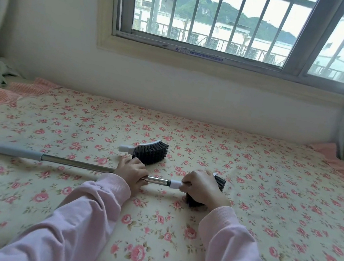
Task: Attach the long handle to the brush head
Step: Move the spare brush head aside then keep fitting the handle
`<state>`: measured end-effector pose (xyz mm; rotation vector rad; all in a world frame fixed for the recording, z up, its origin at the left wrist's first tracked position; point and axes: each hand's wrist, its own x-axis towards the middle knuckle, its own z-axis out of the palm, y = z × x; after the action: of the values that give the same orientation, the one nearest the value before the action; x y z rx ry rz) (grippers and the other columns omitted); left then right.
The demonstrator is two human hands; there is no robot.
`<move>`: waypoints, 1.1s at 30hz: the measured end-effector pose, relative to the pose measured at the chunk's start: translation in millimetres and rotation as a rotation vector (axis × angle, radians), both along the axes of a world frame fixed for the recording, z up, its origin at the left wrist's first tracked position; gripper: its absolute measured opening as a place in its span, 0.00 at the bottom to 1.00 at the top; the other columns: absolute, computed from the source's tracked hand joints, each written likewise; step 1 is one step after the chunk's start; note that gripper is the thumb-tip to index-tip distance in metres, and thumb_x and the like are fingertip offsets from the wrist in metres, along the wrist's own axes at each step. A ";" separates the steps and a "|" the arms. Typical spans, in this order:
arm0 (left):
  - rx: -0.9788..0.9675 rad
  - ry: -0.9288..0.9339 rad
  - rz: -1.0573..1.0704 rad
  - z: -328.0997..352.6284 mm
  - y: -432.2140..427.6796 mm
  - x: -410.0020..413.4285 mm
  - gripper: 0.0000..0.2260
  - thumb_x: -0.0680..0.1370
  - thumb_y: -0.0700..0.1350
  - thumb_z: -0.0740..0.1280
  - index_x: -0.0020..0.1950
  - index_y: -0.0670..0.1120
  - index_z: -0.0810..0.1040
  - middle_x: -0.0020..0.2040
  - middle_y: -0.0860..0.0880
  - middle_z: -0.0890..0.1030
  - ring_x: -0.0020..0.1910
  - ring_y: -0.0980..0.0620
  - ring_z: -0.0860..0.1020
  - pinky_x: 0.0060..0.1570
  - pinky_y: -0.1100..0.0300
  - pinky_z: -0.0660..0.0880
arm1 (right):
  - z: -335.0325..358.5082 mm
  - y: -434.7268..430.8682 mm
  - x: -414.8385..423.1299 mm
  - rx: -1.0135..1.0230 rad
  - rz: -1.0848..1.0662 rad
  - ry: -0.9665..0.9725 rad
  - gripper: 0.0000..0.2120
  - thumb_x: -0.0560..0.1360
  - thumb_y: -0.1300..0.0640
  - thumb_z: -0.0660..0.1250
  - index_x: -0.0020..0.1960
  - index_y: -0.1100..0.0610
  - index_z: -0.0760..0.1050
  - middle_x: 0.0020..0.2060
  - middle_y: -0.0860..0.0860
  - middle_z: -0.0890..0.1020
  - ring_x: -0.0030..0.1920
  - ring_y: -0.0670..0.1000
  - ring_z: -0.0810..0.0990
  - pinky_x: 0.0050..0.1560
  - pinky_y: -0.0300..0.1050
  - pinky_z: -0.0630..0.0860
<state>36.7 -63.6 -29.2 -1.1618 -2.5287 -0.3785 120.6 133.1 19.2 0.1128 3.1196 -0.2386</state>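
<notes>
Handle: long polished steel tube with a grey plastic grip sleeve, lying level across the bed, grip end far to the left
Brush head: black stiff-bristled block with a white plastic collar, at the tube's right end, resting on the sheet
Left hand: fingers curled round the bare steel just beside the collar
Right hand: wrapped over the brush head, clamping it near the collar
Joint: tube meets collar; how deep it sits cannot be told
Handling: likely light and rigid; smooth steel may slip, so grip close to the joint and hold the hard back, not the springy bristles
Spare: 1 matching black brush head lies apart, beyond the left hand
Surface: soft cream sheet printed with pink roses
</notes>
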 end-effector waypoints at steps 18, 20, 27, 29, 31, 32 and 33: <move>0.083 -0.103 0.075 -7.7 2.9 -3.8 0.06 0.73 0.42 0.70 0.46 0.41 0.82 0.45 0.44 0.82 0.53 0.44 0.74 0.57 0.47 0.64 | -12.6 3.2 -0.9 0.024 0.001 0.078 0.23 0.76 0.53 0.64 0.26 0.47 0.58 0.25 0.44 0.66 0.34 0.52 0.68 0.73 0.54 0.55; -0.005 -0.125 0.116 -6.3 3.9 -1.9 0.09 0.76 0.46 0.66 0.52 0.44 0.80 0.51 0.47 0.80 0.57 0.47 0.71 0.59 0.52 0.62 | -13.6 2.9 -0.7 0.026 0.001 0.076 0.23 0.77 0.53 0.63 0.26 0.48 0.59 0.25 0.44 0.66 0.33 0.51 0.67 0.73 0.55 0.55; -0.129 -0.155 0.194 -2.2 4.0 -2.3 0.13 0.79 0.53 0.59 0.59 0.50 0.77 0.56 0.50 0.77 0.57 0.50 0.69 0.59 0.55 0.63 | -16.1 3.5 -0.4 0.024 0.001 0.091 0.22 0.77 0.51 0.63 0.27 0.47 0.59 0.25 0.43 0.66 0.33 0.50 0.68 0.74 0.54 0.53; -0.119 -0.159 0.185 -1.6 4.4 -3.1 0.12 0.79 0.51 0.60 0.57 0.49 0.78 0.55 0.50 0.78 0.57 0.50 0.70 0.58 0.55 0.64 | -16.8 3.4 -0.4 0.021 -0.001 0.096 0.20 0.77 0.51 0.63 0.27 0.48 0.62 0.25 0.44 0.66 0.32 0.49 0.68 0.73 0.54 0.55; -0.087 -0.149 0.168 -1.9 4.2 -4.0 0.11 0.78 0.49 0.62 0.54 0.47 0.80 0.54 0.50 0.79 0.58 0.50 0.70 0.58 0.56 0.62 | -17.6 3.3 -0.7 0.009 -0.009 0.092 0.20 0.77 0.52 0.62 0.28 0.48 0.62 0.26 0.44 0.67 0.36 0.52 0.70 0.74 0.53 0.52; -0.066 -0.145 0.163 -2.2 3.9 -3.7 0.11 0.78 0.49 0.63 0.54 0.46 0.80 0.53 0.49 0.79 0.58 0.51 0.70 0.59 0.56 0.61 | -17.5 3.0 -0.7 0.003 -0.012 0.092 0.21 0.77 0.52 0.62 0.27 0.48 0.61 0.26 0.44 0.67 0.37 0.53 0.71 0.74 0.53 0.51; -0.043 -0.138 0.159 -2.8 3.5 -3.2 0.10 0.77 0.48 0.64 0.53 0.45 0.80 0.53 0.49 0.79 0.59 0.51 0.69 0.60 0.56 0.59 | -17.5 3.0 -0.8 -0.001 -0.014 0.095 0.21 0.77 0.52 0.62 0.27 0.48 0.60 0.26 0.44 0.67 0.38 0.53 0.71 0.74 0.53 0.50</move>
<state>33.5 -60.1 -31.9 -0.9705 -2.7392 -0.3769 119.8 136.1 1.7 0.1265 3.2139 -0.2525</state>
